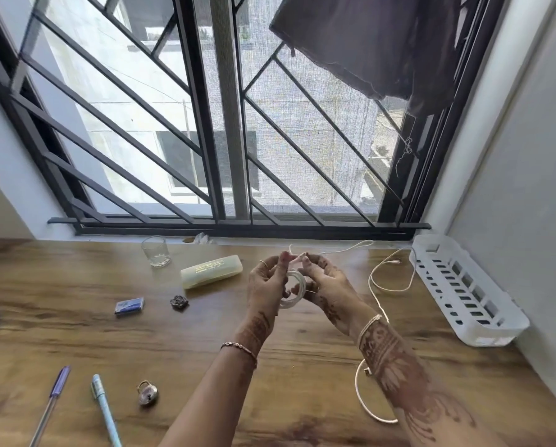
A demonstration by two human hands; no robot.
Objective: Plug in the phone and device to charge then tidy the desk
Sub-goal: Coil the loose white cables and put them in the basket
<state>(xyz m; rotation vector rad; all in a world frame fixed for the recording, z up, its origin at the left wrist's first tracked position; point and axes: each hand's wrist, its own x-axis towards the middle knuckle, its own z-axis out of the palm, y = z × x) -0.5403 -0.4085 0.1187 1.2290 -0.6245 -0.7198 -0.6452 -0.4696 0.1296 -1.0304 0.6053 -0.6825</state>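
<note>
The thin white charging cable (292, 290), wound into a small coil, is held above the brown wooden desk (76, 317) between 2 hands. Its left side is gripped by the left hand (265, 287) and its right side by the right hand (326, 287). A loose strand is pinched at the raised fingertips and runs rearward and right, so the winding is judged unfinished. The white slotted plastic basket (464, 285) lies nearer the right hand.
</note>
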